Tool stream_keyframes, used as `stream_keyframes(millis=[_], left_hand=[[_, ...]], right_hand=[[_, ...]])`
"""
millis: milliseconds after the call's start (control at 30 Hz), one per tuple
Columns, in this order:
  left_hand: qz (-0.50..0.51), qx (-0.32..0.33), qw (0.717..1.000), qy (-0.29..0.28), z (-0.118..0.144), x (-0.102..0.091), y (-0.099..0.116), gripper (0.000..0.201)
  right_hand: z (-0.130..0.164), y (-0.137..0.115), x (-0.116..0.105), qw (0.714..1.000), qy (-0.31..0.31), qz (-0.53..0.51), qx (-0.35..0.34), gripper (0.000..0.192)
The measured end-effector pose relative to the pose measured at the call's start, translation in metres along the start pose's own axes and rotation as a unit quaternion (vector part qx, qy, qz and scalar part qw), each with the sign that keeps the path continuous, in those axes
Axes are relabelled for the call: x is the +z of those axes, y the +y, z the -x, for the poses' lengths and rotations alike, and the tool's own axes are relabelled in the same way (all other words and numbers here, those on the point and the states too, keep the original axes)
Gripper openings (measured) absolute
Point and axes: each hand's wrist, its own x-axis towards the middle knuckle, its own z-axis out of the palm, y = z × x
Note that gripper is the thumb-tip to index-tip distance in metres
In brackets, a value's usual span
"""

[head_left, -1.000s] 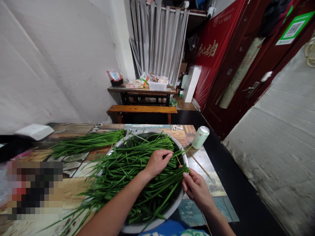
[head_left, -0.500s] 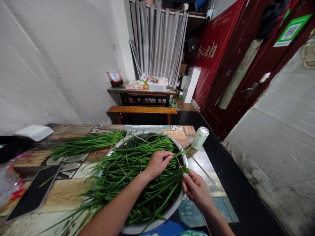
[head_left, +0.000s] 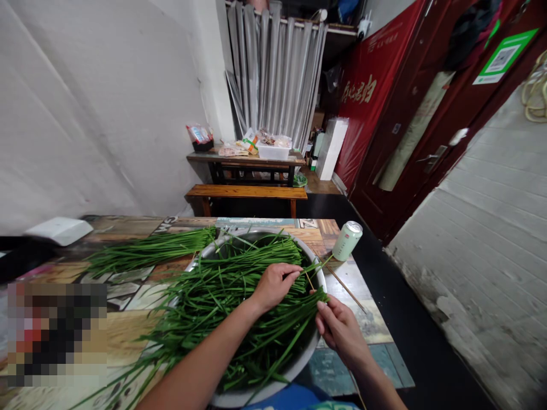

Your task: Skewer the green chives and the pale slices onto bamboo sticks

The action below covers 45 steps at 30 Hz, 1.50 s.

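A metal basin point(head_left: 319, 273) is heaped with long green garlic chives point(head_left: 231, 290), many trailing over its left rim. Above the heap my left hand point(head_left: 276, 285) pinches a few chive stalks between thumb and fingertips, their ends pointing right. Lower, at the basin's right rim, my right hand point(head_left: 339, 327) is closed round the gathered ends of a chive bunch point(head_left: 290, 319). A thin stick shows just above its fingers; I cannot tell whether that hand grips it. Another thin brown stick point(head_left: 348, 287) lies on the table beyond the rim.
A pale green drink can point(head_left: 347, 241) stands at the table's right edge. Another chive bunch point(head_left: 149, 249) lies left of the basin on the patterned table point(head_left: 128, 336). A white box point(head_left: 58, 230) sits far left; a pixelated patch hides things nearer. Behind is a wooden bench point(head_left: 248, 192).
Both hands and the chives stay practically where they were. The things at the lower left are now covered by a pixelated patch.
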Motion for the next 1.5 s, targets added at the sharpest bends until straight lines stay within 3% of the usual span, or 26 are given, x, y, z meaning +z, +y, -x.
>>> stream_keyframes(millis=[233, 433, 500, 567, 667, 833, 1200, 1333, 1500], left_hand=[[0.017, 0.020, 0.999, -0.029, 0.003, 0.001, -0.002, 0.025], [0.057, 0.092, 0.972, -0.208, 0.007, -0.006, 0.007, 0.023], [0.030, 0.090, 0.978, -0.184, 0.006, -0.011, 0.004, 0.024], [-0.056, 0.060, 0.993, -0.087, 0.003, -0.015, -0.004, 0.024], [-0.230, 0.020, 0.973, 0.009, 0.000, -0.019, -0.023, 0.019], [-0.350, 0.023, 0.936, -0.017, 0.000, -0.018, -0.039, 0.011], [-0.449, 0.120, 0.883, -0.073, -0.001, -0.005, -0.030, 0.021], [-0.449, 0.104, 0.883, -0.088, -0.002, -0.003, -0.030, 0.017], [-0.402, 0.063, 0.910, -0.082, -0.004, -0.004, -0.030, 0.014]], right_hand=[[0.002, -0.001, 0.003, 1.000, -0.002, -0.020, -0.012, 0.032], [0.001, 0.001, 0.004, 0.999, -0.005, -0.040, -0.019, 0.035], [0.002, 0.002, 0.003, 0.999, -0.011, -0.036, -0.019, 0.031], [0.002, 0.002, 0.003, 0.999, -0.012, -0.031, -0.015, 0.028], [0.003, 0.002, 0.003, 1.000, -0.008, -0.022, -0.009, 0.025], [0.003, 0.003, 0.001, 1.000, -0.007, -0.013, -0.015, 0.020], [0.002, 0.002, -0.001, 1.000, -0.017, -0.015, -0.012, 0.029], [0.002, 0.002, -0.002, 1.000, -0.018, -0.013, -0.010, 0.027], [0.002, 0.002, -0.003, 1.000, -0.022, -0.013, -0.008, 0.026]])
